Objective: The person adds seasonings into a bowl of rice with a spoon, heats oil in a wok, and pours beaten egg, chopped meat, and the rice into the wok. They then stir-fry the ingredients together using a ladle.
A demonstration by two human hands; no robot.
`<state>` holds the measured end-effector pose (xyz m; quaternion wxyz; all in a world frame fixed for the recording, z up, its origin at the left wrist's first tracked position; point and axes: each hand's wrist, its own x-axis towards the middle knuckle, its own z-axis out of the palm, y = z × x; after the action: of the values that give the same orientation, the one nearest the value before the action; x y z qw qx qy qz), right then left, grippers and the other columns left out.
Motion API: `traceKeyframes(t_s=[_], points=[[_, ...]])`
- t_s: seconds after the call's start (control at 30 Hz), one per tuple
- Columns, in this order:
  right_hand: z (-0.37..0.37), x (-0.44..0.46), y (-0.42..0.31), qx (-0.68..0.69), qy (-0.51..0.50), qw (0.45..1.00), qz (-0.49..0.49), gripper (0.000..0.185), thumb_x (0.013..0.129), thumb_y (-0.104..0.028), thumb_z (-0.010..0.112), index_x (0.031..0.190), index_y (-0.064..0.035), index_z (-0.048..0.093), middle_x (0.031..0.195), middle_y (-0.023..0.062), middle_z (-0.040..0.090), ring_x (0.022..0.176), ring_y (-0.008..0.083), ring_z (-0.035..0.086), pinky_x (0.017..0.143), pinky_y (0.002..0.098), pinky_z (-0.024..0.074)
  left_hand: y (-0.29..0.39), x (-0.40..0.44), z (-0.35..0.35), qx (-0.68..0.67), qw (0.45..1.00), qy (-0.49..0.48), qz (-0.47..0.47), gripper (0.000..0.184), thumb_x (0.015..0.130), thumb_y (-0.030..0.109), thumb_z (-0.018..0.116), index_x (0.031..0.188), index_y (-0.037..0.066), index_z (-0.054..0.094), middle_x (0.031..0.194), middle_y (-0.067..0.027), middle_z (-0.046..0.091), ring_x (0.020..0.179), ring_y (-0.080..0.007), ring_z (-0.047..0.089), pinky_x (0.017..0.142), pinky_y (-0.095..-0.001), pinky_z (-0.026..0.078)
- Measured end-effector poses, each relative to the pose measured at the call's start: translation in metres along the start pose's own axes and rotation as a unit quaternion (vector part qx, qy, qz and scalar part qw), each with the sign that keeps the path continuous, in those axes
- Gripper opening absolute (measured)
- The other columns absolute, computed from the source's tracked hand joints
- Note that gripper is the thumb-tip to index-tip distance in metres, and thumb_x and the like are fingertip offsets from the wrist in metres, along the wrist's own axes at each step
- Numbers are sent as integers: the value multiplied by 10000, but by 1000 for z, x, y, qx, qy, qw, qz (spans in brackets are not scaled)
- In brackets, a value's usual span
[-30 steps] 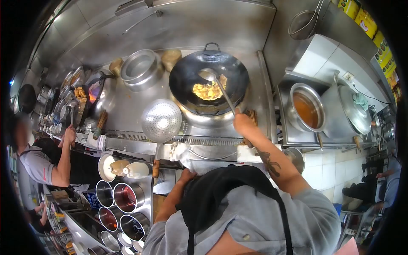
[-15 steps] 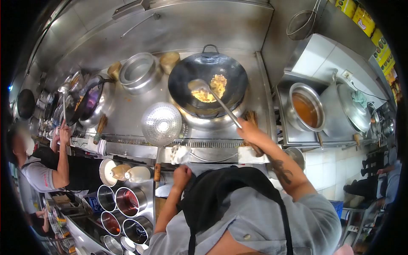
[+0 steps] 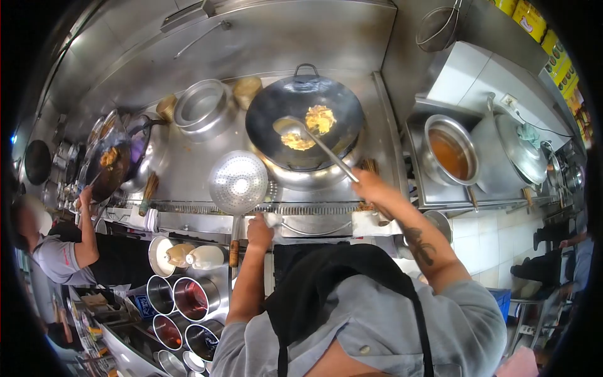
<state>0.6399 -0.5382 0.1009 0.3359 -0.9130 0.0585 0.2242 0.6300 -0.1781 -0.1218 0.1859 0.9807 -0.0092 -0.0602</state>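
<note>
My right hand (image 3: 379, 188) is closed round the handle of a wok ladle (image 3: 330, 151). The ladle's bowl rests inside a black wok (image 3: 264, 113), beside yellow scrambled-egg-like food (image 3: 320, 119) that lies in two clumps. At the stove's front edge my left hand (image 3: 259, 232) is closed at a white cloth (image 3: 273, 219), and part of the cloth shows beside its fingers. Just left of that hand a large perforated skimmer (image 3: 238, 182) lies with its wooden handle toward me.
Steel pots (image 3: 200, 107) stand at the back left. On the right is a pot of orange-brown liquid (image 3: 449, 154) next to a lidded pot (image 3: 521, 147). Bottles (image 3: 207, 256) and sauce containers (image 3: 193, 298) sit at lower left. A co-worker (image 3: 78, 245) handles another wok (image 3: 108, 166) at left.
My left hand has moved forward and slightly left, up to the white cloth. The ladle has shifted slightly and the food's clumps have changed shape. The co-worker's wok has tilted, showing food.
</note>
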Motion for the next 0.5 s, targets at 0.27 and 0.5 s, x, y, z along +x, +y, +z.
traceKeyframes(t_s=[0.27,0.5], points=[[11,83,60,-63,221,973,-24,323,878,-163,528,1135,30,491,775,223,619,579,292,622,533,386,512,30,-10,-57,-591,793,-110,-103,469,740,58,582,1193,-31,494,1018,-71,596,906,-205,598,812,-320,473],[45,65,32,259,-19,963,-78,258,881,-211,528,990,22,548,692,119,575,579,234,613,529,369,505,62,-14,-50,-734,637,-180,-152,350,886,290,533,1121,31,532,951,-103,621,822,-240,624,697,-382,522]])
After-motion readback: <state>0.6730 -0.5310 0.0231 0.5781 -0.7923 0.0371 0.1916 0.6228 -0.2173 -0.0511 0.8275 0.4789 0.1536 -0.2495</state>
